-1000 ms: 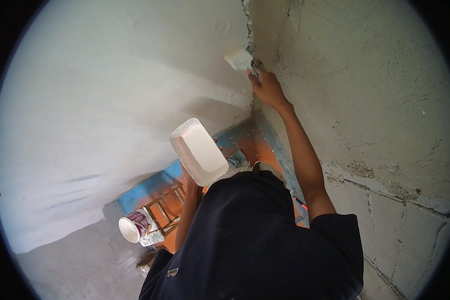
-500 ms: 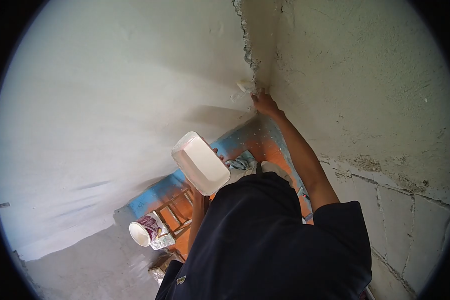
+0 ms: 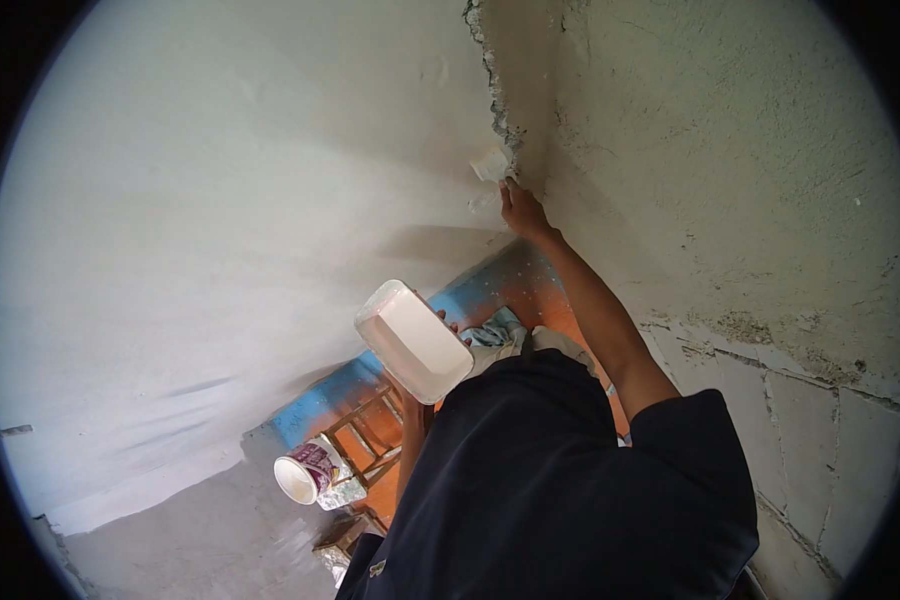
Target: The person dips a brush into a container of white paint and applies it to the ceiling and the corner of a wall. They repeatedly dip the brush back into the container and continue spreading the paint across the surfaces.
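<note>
My right hand [image 3: 523, 208] is closed round a putty knife [image 3: 490, 165], whose pale, wide blade lies at the plastered wall [image 3: 270, 200], beside a rough broken plaster edge [image 3: 494, 85] near the corner. At waist height my left hand [image 3: 447, 321] grips a white rectangular tray [image 3: 415, 340] from below and behind. Only some fingertips show past the tray's right side; the rest of that hand is hidden. The tray is tilted, with pale residue along its walls.
Below on the left, a bucket [image 3: 305, 474] with a purple label rests by a wooden ladder [image 3: 367, 435]. A cloth [image 3: 495, 328] hangs near my waist. On the right is a rough wall [image 3: 730, 200] with cracked blocks [image 3: 800, 430] lower down. The floor is orange and blue.
My right hand has turned slightly, and the putty knife blade now shows broader and a little higher on the wall. The view has shifted slightly; the tray remains in my left hand.
</note>
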Motion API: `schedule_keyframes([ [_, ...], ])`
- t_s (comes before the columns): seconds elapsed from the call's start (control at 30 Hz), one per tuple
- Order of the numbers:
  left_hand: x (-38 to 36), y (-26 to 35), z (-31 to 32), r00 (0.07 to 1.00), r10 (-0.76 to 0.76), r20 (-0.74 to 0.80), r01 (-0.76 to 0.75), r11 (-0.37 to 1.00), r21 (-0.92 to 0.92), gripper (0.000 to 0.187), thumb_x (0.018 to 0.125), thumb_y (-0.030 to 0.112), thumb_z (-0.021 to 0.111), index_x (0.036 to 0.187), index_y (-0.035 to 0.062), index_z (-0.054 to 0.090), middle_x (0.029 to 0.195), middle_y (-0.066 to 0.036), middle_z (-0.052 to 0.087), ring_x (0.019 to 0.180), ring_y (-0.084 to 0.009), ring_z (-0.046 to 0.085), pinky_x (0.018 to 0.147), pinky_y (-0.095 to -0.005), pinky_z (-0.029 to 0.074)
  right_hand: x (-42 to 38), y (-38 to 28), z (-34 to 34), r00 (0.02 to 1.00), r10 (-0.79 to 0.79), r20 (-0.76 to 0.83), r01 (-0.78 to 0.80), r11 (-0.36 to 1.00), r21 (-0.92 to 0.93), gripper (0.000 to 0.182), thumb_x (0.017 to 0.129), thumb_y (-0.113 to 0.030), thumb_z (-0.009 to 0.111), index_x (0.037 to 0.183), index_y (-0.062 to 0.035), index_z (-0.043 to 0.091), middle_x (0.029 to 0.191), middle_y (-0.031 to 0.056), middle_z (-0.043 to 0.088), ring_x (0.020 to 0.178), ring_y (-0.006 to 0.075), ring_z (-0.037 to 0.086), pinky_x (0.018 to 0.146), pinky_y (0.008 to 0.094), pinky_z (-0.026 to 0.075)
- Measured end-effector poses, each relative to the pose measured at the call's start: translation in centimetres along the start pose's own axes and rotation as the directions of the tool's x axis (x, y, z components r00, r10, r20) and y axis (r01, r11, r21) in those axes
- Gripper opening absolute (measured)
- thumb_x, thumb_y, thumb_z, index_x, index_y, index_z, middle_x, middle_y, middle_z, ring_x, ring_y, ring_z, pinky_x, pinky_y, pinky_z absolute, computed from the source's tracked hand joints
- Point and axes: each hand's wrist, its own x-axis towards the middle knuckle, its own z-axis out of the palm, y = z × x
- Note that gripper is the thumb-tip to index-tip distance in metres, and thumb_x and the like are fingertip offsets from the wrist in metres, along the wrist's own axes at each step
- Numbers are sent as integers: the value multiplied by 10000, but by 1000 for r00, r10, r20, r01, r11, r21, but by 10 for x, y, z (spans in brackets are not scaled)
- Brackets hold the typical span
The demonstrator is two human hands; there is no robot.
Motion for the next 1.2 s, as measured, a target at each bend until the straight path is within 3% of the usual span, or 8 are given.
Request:
schedule_keyframes([
  [0.17,-6,-3,-7,999,41,-36,-42,998,-42,889,903,582,639,1595,201,233,1589,-188,332,1391,-436,417,1148,-718,274,12,68,24,932,223,287,-206,975,-88,470,1060,-364,398,1198,34,605,1036,287,692,1000,466,666,877,528,530],
  [0.27,-3,-1,2,1000,9,-22,-10,999,-48,886,914,538,654,1595,167,225,1586,-187,336,1389,-422,426,1149,-702,294,8,69,11,918,153,367,-120,987,-109,445,1052,-340,434,1114,58,623,946,274,699,934,449,683,825,526,527],
  [0.47,-4,4,0,999,-47,-17,47,999,-23,880,924,522,651,1594,148,220,1585,-185,337,1383,-411,438,1148,-688,313,-13,-55,-70,968,-251,18,231,917,325,421,1072,-342,432,1055,47,592,801,241,679,704,390,668,682,480,486],
  [0.67,-9,4,-10,996,-60,-63,63,997,35,875,930,519,643,1595,143,218,1586,-183,336,1379,-405,447,1147,-681,324,-5,-5,-1,982,-187,14,185,978,96,453,1080,-382,399,1149,29,576,835,244,684,721,396,681,723,494,535],
  [0.8,-20,-5,3,987,55,-153,-26,983,181,846,946,598,543,1570,93,276,1522,-223,415,1302,-427,524,1100,-661,398,-2,50,54,981,75,179,-93,991,97,479,1069,-405,399,1184,24,578,941,279,694,841,444,686,808,533,529],
  [0.87,-29,-6,-22,989,-13,-149,21,998,53,881,939,560,594,1575,63,240,1546,-221,378,1345,-422,478,1125,-670,363,-6,80,78,939,174,298,-221,966,133,484,1056,-412,418,1123,22,621,960,290,697,944,476,669,899,566,499],
  [0.97,-37,-13,-8,984,24,-176,-9,996,86,911,935,541,618,1563,9,228,1530,-229,389,1356,-421,462,1135,-668,353,-17,107,93,923,142,357,-109,988,-109,463,1050,-388,444,1099,35,627,944,290,695,930,479,669,877,558,508],
  [1.2,-53,-14,-10,978,40,-205,-27,997,66,893,940,576,578,1571,39,242,1544,-202,390,1352,-430,471,1134,-684,333,-40,-45,15,995,-95,-11,95,954,285,452,1054,-373,466,948,41,613,690,295,605,720,470,644,679,536,476],
])
